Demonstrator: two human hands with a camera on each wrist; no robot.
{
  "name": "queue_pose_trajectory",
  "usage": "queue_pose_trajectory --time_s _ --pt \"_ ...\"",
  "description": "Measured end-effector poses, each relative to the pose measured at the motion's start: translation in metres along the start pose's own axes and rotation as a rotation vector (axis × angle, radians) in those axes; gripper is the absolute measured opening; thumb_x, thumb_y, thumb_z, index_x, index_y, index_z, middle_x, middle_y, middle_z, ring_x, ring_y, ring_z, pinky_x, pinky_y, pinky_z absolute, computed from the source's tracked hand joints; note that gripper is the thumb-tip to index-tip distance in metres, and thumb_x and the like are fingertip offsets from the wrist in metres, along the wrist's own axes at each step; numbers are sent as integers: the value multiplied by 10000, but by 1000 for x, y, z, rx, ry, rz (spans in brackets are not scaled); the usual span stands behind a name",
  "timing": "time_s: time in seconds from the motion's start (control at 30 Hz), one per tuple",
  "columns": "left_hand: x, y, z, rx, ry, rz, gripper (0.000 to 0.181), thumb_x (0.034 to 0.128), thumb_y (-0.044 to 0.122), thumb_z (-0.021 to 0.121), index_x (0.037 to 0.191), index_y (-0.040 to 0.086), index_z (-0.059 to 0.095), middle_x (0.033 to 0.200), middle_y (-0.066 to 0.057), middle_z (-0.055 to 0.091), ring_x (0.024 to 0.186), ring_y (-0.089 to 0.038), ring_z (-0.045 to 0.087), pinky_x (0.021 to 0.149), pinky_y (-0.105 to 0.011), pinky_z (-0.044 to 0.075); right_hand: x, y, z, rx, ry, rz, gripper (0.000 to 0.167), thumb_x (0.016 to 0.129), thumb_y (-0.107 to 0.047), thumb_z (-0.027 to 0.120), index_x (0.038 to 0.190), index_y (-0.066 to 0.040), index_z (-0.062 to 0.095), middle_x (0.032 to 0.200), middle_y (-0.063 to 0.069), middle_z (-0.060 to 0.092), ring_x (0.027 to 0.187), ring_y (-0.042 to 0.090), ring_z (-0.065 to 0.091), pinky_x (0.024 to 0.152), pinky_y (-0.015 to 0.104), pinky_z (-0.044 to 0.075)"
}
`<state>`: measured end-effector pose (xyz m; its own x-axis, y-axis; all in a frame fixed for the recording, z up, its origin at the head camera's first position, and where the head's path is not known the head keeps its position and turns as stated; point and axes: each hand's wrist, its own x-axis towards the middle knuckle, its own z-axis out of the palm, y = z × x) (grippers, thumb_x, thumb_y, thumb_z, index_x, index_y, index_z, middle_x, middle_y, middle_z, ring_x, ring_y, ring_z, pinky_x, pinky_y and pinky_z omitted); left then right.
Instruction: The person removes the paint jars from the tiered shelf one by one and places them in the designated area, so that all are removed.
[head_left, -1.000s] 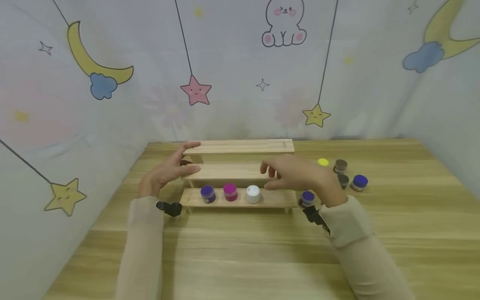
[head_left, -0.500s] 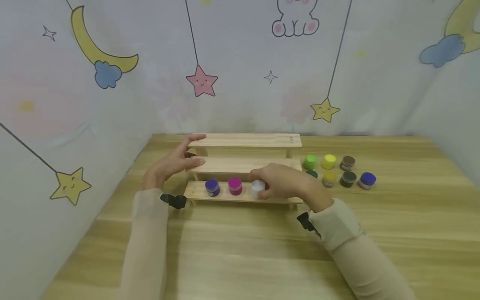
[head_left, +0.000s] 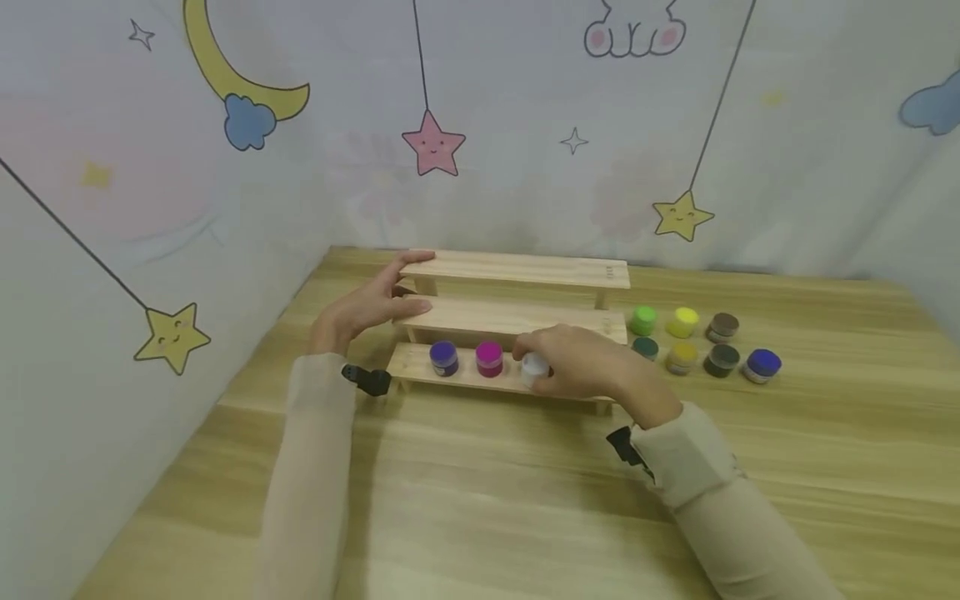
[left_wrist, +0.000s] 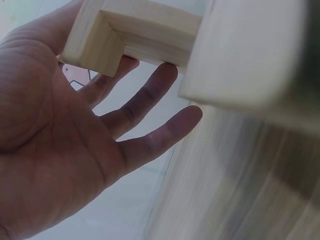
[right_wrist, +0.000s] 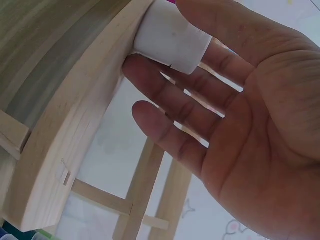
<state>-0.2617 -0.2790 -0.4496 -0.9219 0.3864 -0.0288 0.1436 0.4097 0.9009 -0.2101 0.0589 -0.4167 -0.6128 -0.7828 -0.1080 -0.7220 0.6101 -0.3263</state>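
Note:
A three-tier wooden rack (head_left: 517,267) stands on the table. My left hand (head_left: 366,310) holds its left end, thumb on the middle tier and fingertips on the top one; in the left wrist view, the other fingers extend beside the wood. My right hand (head_left: 581,362) pinches a small white paint jar (head_left: 533,370) on the bottom tier. In the right wrist view, thumb and fingers are around the white jar (right_wrist: 172,37), whose base meets the board. To its left on that tier sit a magenta-lidded jar (head_left: 489,358) and a purple-lidded jar (head_left: 444,358).
Right of the rack, several paint jars stand on the wooden table (head_left: 480,500), among them a light green jar (head_left: 643,320), a yellow jar (head_left: 684,322) and a blue jar (head_left: 762,365). A patterned curtain (head_left: 510,200) hangs behind the table.
My right hand has moved down from above the bottom tier's right part and taken hold of the white jar. My left hand keeps its place on the rack. The head view has shifted.

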Motion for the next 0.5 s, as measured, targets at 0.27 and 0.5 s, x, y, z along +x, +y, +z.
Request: queue_pose_trajectory --time_s 0.27,0.5 --pt "0 0 0 -25 10 -30 739 969 188 677 1552 346 251 1625 -57 123 1375 -385 387 1065 -617 348 -6 2 1 13 31 -40 249 892 -119 747 1130 -92 677 1075 51 679 919 188 620 811 374 545" --pt "2 -1 1 12 -3 -12 745 971 229 678 1549 392 237 1639 -1 71 1365 -379 394 1040 -629 353 -18 8 -8 17 53 -51 259 868 -145 773 1118 -134 705 1072 -6 692 929 148 618 853 371 524"
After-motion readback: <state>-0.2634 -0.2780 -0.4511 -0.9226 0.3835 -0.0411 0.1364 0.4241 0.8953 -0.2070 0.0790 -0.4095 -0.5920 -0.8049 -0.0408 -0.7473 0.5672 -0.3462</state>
